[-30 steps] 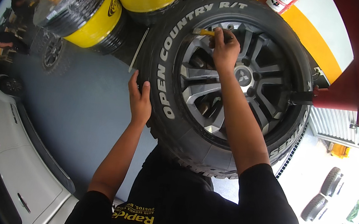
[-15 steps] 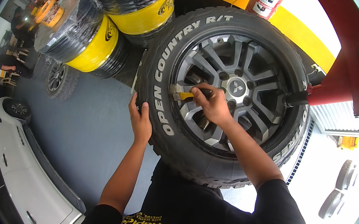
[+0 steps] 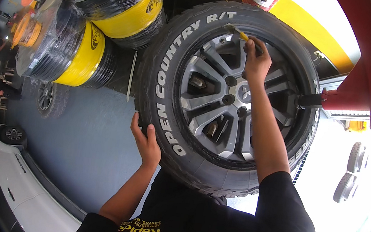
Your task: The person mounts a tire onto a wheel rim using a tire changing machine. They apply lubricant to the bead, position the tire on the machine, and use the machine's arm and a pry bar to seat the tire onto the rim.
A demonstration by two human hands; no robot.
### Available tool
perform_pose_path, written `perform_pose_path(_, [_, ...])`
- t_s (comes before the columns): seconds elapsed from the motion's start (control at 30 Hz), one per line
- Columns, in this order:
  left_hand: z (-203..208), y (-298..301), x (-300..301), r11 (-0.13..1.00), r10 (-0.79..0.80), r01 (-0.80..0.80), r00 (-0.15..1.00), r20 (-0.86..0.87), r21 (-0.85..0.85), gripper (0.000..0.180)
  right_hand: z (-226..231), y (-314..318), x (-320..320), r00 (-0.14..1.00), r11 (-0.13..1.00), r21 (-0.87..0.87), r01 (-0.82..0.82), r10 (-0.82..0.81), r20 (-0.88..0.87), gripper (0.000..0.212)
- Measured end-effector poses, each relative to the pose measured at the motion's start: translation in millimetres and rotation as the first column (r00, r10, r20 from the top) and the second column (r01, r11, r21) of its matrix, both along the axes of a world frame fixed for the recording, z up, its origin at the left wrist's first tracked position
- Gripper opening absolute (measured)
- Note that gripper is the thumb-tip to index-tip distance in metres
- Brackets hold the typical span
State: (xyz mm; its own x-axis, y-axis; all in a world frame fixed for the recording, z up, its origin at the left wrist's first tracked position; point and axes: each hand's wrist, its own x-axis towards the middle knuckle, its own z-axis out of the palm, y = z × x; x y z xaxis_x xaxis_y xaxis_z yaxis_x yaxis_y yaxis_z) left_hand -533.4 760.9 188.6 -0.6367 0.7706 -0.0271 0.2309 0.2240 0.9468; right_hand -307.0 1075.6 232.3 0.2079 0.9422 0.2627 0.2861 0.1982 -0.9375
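Note:
In front of me a black tire with raised white lettering is mounted on a dark grey alloy rim. My right hand grips a brush with a yellow-marked handle. Its bristles touch the tire's inner edge at the far side of the rim. A dark wet-looking band runs along the bead around the rim. My left hand lies against the near left side of the tire, fingers stretched out and thumb apart.
A red machine arm with a black tip reaches the rim from the right. Two wrapped black-and-yellow drums stand at the far left. A white vehicle is at lower left, with people beyond. Loose tires lie at right.
My right hand has carried the brush from the left side of the rim up to its far side. The left hand still rests on the tire. My view has shifted slightly.

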Motion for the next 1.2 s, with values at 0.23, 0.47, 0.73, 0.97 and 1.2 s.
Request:
perform_pose_path(0.23, [-7, -1, -4, 0.999, -0.026, 0.026, 1.0, 0.008, 0.036, 0.062, 17, -81, -62, 0.871, 0.881, 0.082, -0.465, 0.439, 0.22, 0.022])
perform_pose_path(0.47, [-3, 2, -1, 0.998, -0.033, 0.031, 0.998, 0.047, 0.046, 0.063, 8, 20, 11, 0.958, 0.986, 0.12, -0.119, 0.082, 0.274, 0.02])
perform_pose_path(0.73, [-2, 1, 2, 0.998, -0.011, 0.006, 0.997, 0.081, 0.059, 0.068, 31, 1, 107, 0.747, 0.918, 0.385, 0.094, -0.321, 0.583, 0.017])
perform_pose_path(0.97, [-3, 1, 2, 0.999, -0.025, 0.024, 0.999, 0.047, 0.032, 0.069, 6, 1, 46, 0.847, 0.943, 0.331, 0.028, -0.198, 0.493, 0.016])
perform_pose_path(1.2, [-3, 0, 0, 1.0, -0.021, 0.021, 1.0, 0.021, 0.007, 0.067, 7, -8, 2, 0.879, 0.915, 0.224, -0.336, 0.219, 0.424, 0.017])
